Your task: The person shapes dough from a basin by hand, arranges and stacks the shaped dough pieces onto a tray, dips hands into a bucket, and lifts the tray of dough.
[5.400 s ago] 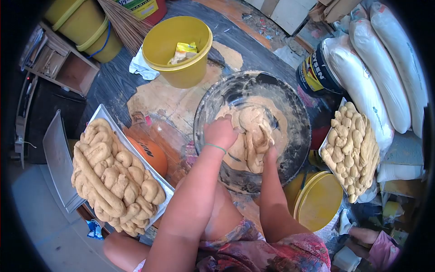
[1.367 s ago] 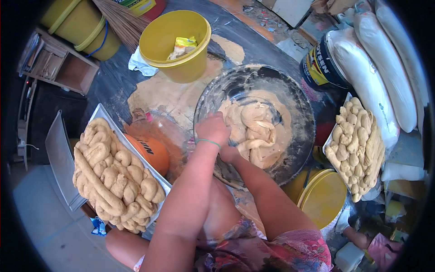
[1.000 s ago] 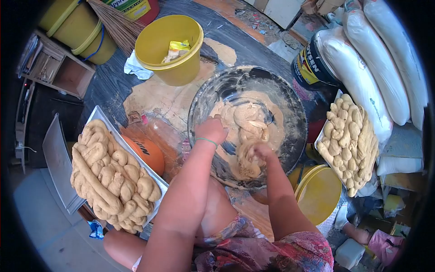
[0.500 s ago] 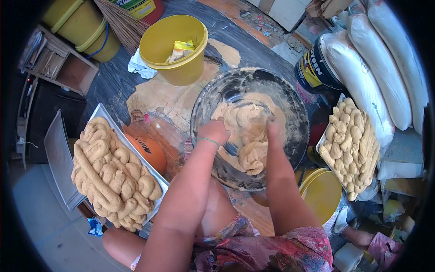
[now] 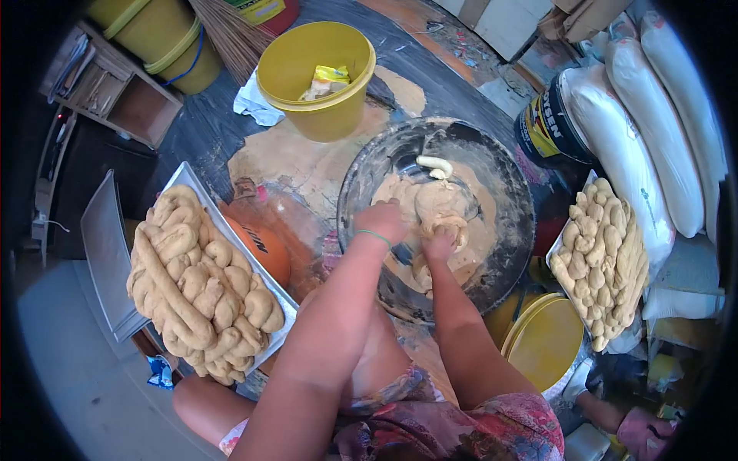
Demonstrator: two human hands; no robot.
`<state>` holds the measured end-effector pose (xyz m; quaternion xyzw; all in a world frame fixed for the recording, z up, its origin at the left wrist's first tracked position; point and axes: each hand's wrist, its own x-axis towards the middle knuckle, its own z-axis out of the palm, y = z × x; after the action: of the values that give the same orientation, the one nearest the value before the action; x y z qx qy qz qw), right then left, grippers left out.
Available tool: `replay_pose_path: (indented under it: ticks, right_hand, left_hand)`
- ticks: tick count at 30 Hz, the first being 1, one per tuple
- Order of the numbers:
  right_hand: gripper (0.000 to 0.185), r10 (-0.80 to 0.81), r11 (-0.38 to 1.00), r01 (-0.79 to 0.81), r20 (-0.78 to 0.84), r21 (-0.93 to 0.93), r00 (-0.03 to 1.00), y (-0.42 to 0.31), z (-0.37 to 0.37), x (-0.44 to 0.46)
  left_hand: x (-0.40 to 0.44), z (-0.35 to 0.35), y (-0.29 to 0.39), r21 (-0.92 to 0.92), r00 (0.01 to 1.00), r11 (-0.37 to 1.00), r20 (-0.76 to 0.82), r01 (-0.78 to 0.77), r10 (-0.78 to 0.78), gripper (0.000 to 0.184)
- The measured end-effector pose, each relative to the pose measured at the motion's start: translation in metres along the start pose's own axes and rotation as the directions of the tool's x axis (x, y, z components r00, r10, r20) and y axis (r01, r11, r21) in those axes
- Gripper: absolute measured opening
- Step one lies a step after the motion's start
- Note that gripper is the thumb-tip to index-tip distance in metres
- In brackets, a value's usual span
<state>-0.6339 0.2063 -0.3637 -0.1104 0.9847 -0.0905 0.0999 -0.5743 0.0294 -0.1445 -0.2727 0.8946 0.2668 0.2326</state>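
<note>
A large black basin (image 5: 516,261) on the floor holds a mass of light-brown dough (image 5: 444,201), with loose floury mixture around it. My left hand (image 5: 382,222), a green band at its wrist, is curled closed at the left side of the dough; what its fingers hold, if anything, is hidden. My right hand (image 5: 440,244) grips the near part of the dough, fingers wrapped into it. A pale, curved, smooth piece (image 5: 436,165) lies at the far side of the dough.
Shaped dough pieces fill a tray (image 5: 286,321) on the left and another tray (image 5: 555,240) on the right. A yellow bucket (image 5: 327,115) stands beyond the basin. White filled sacks (image 5: 619,146) and a dark paint bucket (image 5: 538,134) are at right, a lidded yellow bucket (image 5: 542,346) nearer.
My right hand has moved left and nearer, closing on the dough, which is now more bunched together. The pale curved piece now shows at its far side. The view has shifted slightly.
</note>
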Motion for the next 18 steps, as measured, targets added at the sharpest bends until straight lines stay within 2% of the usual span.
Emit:
replay_pose_path:
  ticks: [2, 5, 8, 11, 14, 16, 17, 18]
  right_hand:
    - [0.049, -0.047, 0.984, 0.02, 0.148, 0.174, 0.988, -0.001, -0.003, 0.002]
    - [0.047, -0.079, 0.883, 0.026, 0.095, 0.469, 0.992, -0.025, -0.029, -0.015]
    - [0.042, -0.173, 0.831, 0.056, 0.16, 0.553, 0.972, -0.038, -0.041, -0.044]
    - [0.045, -0.413, 0.759, 0.202, 0.217, 0.619, 0.885, -0.037, -0.05, -0.052]
    - [0.05, -0.674, 0.673, 0.6, 0.024, 0.432, 0.738, -0.001, 0.001, -0.02]
    - [0.057, -0.398, 0.866, 0.283, 0.226, 0.413, 0.889, 0.009, -0.019, 0.011]
    - [0.06, -0.24, 0.92, 0.109, 0.32, 0.376, 0.917, 0.012, -0.026, 0.02]
    - [0.061, -0.216, 0.939, 0.134, 0.242, 0.315, 0.946, 0.017, -0.022, 0.022]
  left_hand:
    - [-0.003, 0.0, 0.0, 0.017, 1.0, 1.0, 0.009, -0.01, 0.01, 0.051]
    - [-0.002, 0.0, 0.0, 0.002, 1.0, 1.0, 0.004, 0.002, -0.002, 0.051]
    - [0.001, 0.002, 0.0, 0.001, 1.0, 1.0, 0.018, 0.007, -0.007, 0.052]
    - [0.002, 0.003, 0.003, 0.021, 1.0, 1.0, 0.02, -0.002, 0.002, 0.053]
    - [0.0, 0.0, 0.005, 0.021, 0.999, 1.0, 0.044, 0.0, -0.001, 0.054]
    - [-0.001, -0.001, 0.004, 0.015, 0.999, 1.0, 0.052, 0.001, -0.001, 0.055]
    - [-0.002, -0.001, 0.003, 0.017, 0.999, 1.0, 0.051, 0.0, 0.0, 0.056]
    - [-0.002, -0.001, 0.002, 0.02, 0.999, 1.0, 0.049, -0.001, 0.0, 0.056]
